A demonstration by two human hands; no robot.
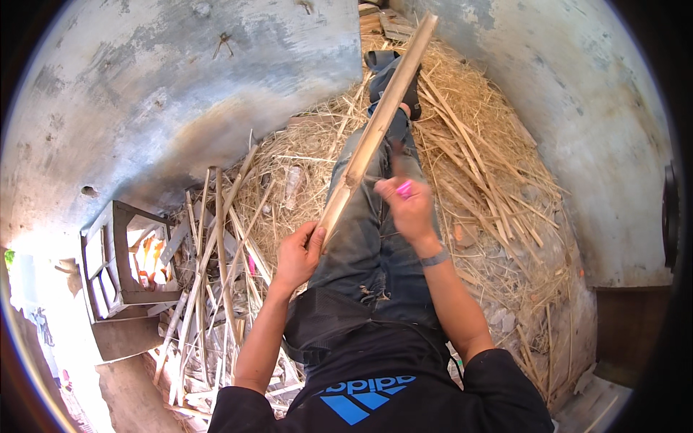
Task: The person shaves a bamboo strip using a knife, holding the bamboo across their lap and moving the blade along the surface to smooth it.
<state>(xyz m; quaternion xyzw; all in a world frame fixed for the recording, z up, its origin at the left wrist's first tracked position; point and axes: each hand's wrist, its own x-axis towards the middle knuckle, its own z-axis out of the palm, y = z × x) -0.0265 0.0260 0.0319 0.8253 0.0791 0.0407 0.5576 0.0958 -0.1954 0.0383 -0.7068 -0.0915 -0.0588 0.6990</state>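
A long half-round piece of split bamboo (381, 126) slants over my outstretched legs, its hollow inner side and a node showing. Around its lower end my left hand (298, 256) is closed, thumb on the near edge. Just right of the bamboo is my right hand (411, 213), closed on a knife with a pink handle (404, 190). The dark blade (397, 160) points away from me and is smeared by motion. Whether it touches the bamboo I cannot tell.
Pale shavings and strips (469, 166) cover the floor at right. Several bamboo sticks (216, 245) stand and lie at left, beside a wooden frame (133, 289). Grey walls (253, 79) enclose the place on the left and right (577, 108).
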